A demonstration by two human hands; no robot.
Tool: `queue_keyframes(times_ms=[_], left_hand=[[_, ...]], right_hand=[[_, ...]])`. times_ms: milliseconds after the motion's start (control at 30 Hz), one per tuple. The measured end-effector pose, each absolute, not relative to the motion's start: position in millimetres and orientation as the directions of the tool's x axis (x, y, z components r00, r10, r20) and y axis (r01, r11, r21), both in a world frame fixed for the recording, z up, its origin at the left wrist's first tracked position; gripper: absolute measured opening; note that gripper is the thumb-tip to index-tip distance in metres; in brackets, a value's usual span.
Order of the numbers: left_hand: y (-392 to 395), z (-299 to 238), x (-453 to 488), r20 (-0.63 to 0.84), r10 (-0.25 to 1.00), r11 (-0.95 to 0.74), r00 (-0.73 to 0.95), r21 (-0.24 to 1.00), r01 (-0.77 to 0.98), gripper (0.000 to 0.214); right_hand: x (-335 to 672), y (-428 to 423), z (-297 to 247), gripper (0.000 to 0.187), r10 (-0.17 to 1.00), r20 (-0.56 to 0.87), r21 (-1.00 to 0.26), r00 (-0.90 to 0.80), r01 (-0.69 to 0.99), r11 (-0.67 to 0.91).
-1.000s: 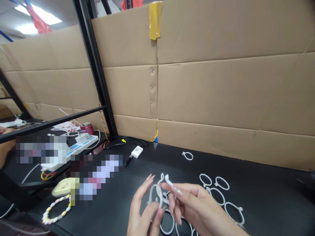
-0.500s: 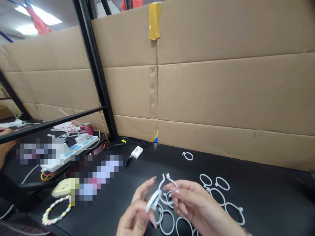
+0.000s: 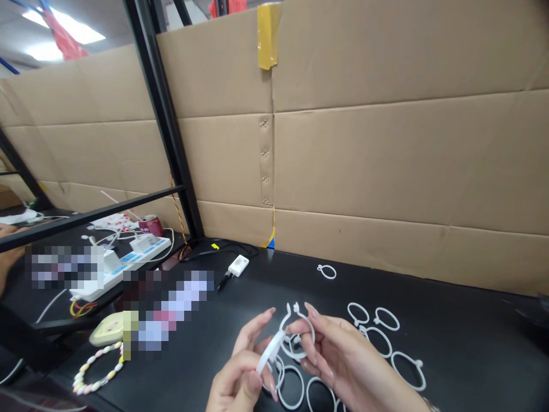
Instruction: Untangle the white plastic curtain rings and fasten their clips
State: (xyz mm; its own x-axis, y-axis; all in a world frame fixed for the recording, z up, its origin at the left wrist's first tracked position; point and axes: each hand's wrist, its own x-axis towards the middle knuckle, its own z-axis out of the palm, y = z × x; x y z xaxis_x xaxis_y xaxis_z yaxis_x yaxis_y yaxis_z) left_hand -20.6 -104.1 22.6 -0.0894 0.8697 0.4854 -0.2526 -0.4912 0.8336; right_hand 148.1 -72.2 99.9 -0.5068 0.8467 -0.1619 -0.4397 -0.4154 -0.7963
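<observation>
Low in the head view, my left hand (image 3: 240, 369) pinches a white plastic curtain ring (image 3: 270, 352), seen nearly edge-on, between thumb and fingers. Just right of it an opened curtain ring (image 3: 309, 327) stands with a small gap between its two tips at the top. The fingers of my right hand (image 3: 343, 355) close on its right side. Below and between the hands several more white rings overlap, some possibly linked; my fingers partly hide them. A loose ring (image 3: 291, 388) lies under my hands.
More rings (image 3: 408, 371) lie on the black table at right, and one ring (image 3: 327, 272) farther back. A white adapter (image 3: 238, 265), bead bracelet (image 3: 98, 369) and power strip (image 3: 124, 269) are at left. A cardboard wall (image 3: 386, 143) stands behind; another person's arm shows far left.
My right hand has shifted its grip, a fingertip now raised beside the opened ring's tip. That ring shows more of its right side. Both hands have moved slightly rightward.
</observation>
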Motion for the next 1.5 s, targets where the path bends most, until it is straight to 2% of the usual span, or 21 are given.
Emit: queue_keyframes(times_ms=[100, 233, 367, 533, 633, 867, 1067, 1200, 1500], left_hand=[[-100, 18, -17, 0.456, 0.886, -0.445, -0.087, 0.783, -0.434, 0.033], [-94, 14, -13, 0.334, 0.941, -0.269, -0.052, 0.646, -0.714, 0.031], [-94, 19, -11, 0.239, 0.971, -0.138, 0.002, 0.564, -0.814, 0.03], [-101, 33, -7, 0.086, 0.996, -0.069, -0.028, 0.528, -0.847, 0.029], [-103, 36, -7, 0.063, 0.998, -0.057, -0.027, 0.547, -0.835, 0.03], [-100, 26, -9, 0.121, 0.993, -0.05, 0.016, 0.522, -0.852, 0.024], [-96, 25, -11, 0.143, 0.973, 0.1, 0.18, 0.444, -0.891, 0.025], [-95, 25, -11, 0.159, 0.956, 0.168, 0.247, 0.392, -0.905, 0.016], [-97, 25, -10, 0.118, 0.977, 0.106, 0.179, 0.459, -0.882, 0.026]], right_hand=[[148, -73, 99, 0.031, 0.845, -0.175, -0.777, -0.506, -0.457, -0.434], [147, -73, 97, 0.018, 0.831, -0.188, -0.765, -0.523, -0.453, -0.458], [146, -73, 93, 0.024, 0.82, -0.147, -0.809, -0.553, -0.41, -0.421], [144, -74, 88, 0.026, 0.816, -0.152, -0.836, -0.558, -0.367, -0.407], [143, -73, 86, 0.027, 0.813, -0.156, -0.842, -0.561, -0.354, -0.406], [144, -71, 82, 0.026, 0.799, -0.177, -0.836, -0.575, -0.341, -0.43], [144, -72, 86, 0.026, 0.794, -0.199, -0.843, -0.574, -0.312, -0.437], [144, -72, 86, 0.026, 0.783, -0.196, -0.846, -0.59, -0.302, -0.44], [146, -70, 75, 0.02, 0.789, -0.304, -0.808, -0.534, -0.294, -0.511]])
